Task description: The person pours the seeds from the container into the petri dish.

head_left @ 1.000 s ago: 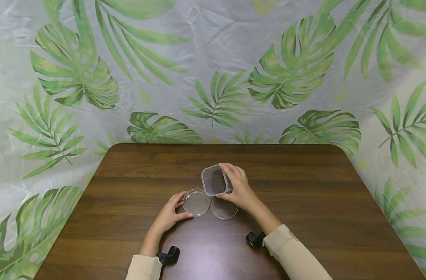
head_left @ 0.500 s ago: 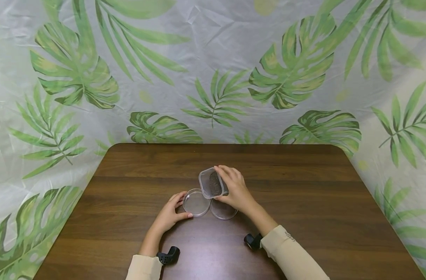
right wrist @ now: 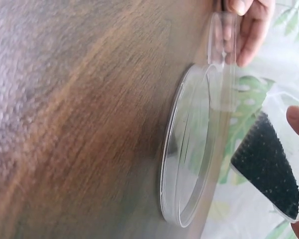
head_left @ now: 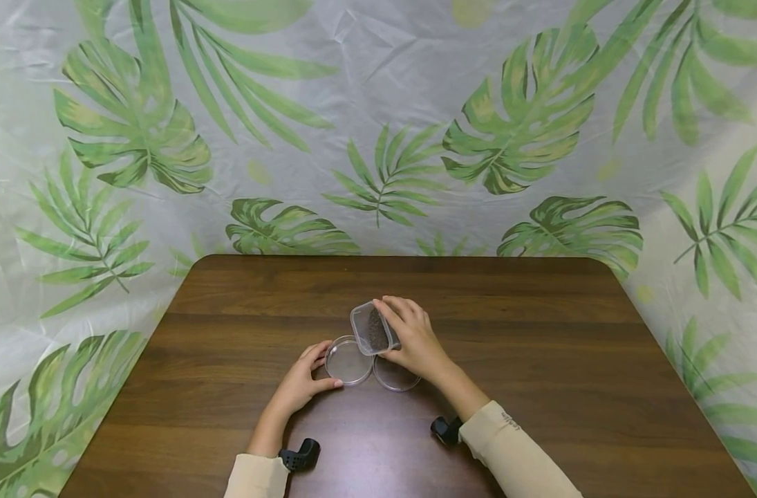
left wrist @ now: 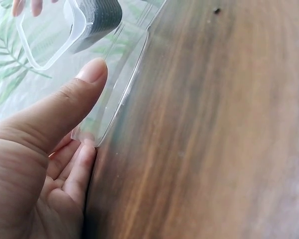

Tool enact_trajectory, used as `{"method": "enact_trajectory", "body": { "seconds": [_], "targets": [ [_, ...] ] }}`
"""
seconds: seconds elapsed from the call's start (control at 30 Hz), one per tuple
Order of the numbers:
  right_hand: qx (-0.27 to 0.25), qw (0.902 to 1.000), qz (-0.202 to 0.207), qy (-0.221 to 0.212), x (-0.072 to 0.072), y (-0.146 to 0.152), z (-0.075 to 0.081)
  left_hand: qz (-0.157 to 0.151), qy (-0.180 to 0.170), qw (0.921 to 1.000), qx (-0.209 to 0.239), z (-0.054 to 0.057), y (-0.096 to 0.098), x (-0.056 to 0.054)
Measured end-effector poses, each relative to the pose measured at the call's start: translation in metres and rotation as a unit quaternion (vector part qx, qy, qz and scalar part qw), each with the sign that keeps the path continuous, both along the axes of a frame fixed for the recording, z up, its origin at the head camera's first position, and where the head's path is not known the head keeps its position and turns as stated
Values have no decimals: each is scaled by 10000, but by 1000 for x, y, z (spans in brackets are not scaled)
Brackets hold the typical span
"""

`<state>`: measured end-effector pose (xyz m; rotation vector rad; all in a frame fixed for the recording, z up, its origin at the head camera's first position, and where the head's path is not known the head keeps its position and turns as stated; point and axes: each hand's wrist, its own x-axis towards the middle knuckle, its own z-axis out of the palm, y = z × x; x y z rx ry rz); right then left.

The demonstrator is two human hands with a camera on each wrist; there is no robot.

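Observation:
My left hand (head_left: 302, 382) holds a round clear petri dish (head_left: 347, 363) by its sides on the table, thumb at the near edge and fingers at the far edge. In my right hand (head_left: 418, 342) I grip a clear, square-mouthed plastic container (head_left: 361, 324), tilted so that its mouth faces left over the dishes. Dark, soil-like grains (right wrist: 269, 164) lie sloped inside it. Below it, a second round clear dish (head_left: 397, 377) sits right beside the first, partly hidden by the container and my right hand. In the left wrist view, my left thumb (left wrist: 70, 102) is close to the dish's wall.
The dark wooden table (head_left: 515, 311) reaches back to a hanging cloth (head_left: 403, 83) printed with green leaves. A small dark speck (left wrist: 217, 10) lies on the wood in the left wrist view. Black cameras (head_left: 300, 454) are strapped to both wrists.
My right hand has moved the container slightly left and toward me, tilting it further. The grains have shifted within it. My left hand and both dishes have stayed in place.

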<state>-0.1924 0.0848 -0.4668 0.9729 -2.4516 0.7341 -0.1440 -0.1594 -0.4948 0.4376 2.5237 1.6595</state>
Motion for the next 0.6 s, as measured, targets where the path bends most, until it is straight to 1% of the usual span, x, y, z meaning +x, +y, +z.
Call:
{"method": "enact_trajectory", "body": {
  "seconds": [0.1,0.17,0.33,0.4,0.5,0.6],
  "targets": [
    [47,10000,34,60,0,-1,0,11,43,10000,47,-2,0,-1],
    [96,9999,46,97,0,-2,0,26,141,9999,64,-5,0,-1],
    [280,9995,39,162,0,-3,1,134,209,9997,-37,-26,-4,-9],
    [360,9992,35,184,0,-4,1,154,177,9997,-64,-35,-6,-12],
    [449,9988,34,215,0,-5,1,128,226,9997,-43,-38,-8,-13],
    [483,9985,25,250,0,-5,2,102,227,9997,-59,-38,-8,-14]
  ]
}}
